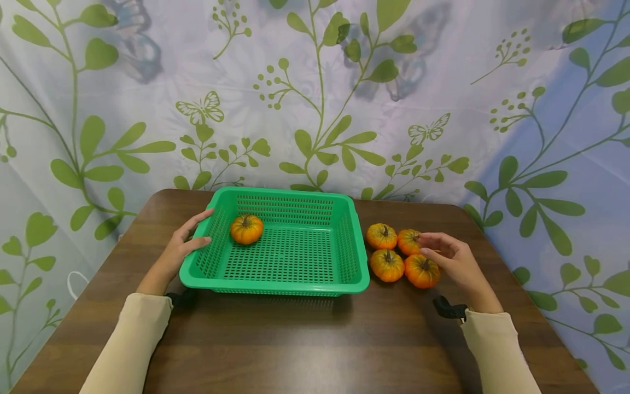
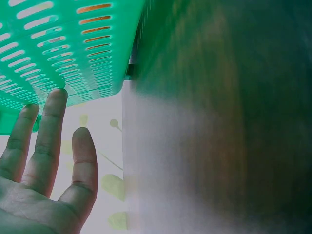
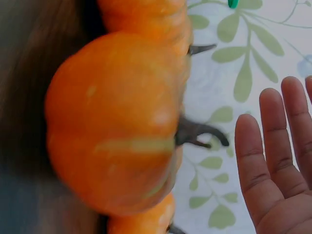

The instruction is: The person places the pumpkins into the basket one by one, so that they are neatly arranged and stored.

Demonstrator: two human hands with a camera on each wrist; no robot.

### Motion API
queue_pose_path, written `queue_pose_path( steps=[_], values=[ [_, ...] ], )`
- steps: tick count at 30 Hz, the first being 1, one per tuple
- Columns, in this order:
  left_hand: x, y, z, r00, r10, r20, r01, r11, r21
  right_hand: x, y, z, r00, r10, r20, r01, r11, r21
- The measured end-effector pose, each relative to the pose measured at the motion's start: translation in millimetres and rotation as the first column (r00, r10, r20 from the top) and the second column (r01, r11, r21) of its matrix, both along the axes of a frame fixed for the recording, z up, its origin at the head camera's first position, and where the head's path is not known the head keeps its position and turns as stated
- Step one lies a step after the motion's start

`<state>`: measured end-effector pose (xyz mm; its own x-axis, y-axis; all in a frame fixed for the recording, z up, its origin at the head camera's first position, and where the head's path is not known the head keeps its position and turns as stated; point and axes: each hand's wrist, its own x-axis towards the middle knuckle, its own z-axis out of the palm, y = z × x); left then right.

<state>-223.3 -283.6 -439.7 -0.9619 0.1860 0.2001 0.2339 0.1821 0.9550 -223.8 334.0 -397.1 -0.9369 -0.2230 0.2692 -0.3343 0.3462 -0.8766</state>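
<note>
A green plastic basket (image 1: 275, 287) with slotted walls stands on the table, and one small orange pumpkin (image 1: 247, 229) sits inside at its left. My left hand (image 1: 179, 249) rests at the basket's left rim, thumb and a finger over the edge. In the left wrist view, its other fingers (image 2: 48, 141) extend nearly straight by the outer wall. Several more pumpkins are grouped right of the basket. My right hand (image 1: 455, 262) is over the two right-hand ones, the back pumpkin (image 1: 408, 241) and the front pumpkin (image 1: 421, 272). Its fingers (image 3: 275, 126) look straight and apart from the stem in the right wrist view.
The group's left half is a back pumpkin (image 1: 381, 236) and a front pumpkin (image 1: 387, 266), close to the basket's right wall. The brown wooden table (image 1: 295, 339) reaches back to a leaf-printed curtain (image 1: 275, 109). Dark straps circle both wrists.
</note>
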Motion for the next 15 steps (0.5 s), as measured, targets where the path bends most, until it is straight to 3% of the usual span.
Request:
queue_pose_path(
  steps=[7,15],
  values=[
    [0.3,0,0.6,1.000,0.002,-0.013,-0.002,1.000,0.001,0.7,13,-7.5,0.996,-0.055,-0.067,0.058,0.998,0.035],
    [1.3,0,-0.4,1.000,-0.010,-0.020,0.010,0.999,0.043,3.6,22,-11.0,0.994,-0.088,-0.072,0.093,0.993,0.074]
  ],
)
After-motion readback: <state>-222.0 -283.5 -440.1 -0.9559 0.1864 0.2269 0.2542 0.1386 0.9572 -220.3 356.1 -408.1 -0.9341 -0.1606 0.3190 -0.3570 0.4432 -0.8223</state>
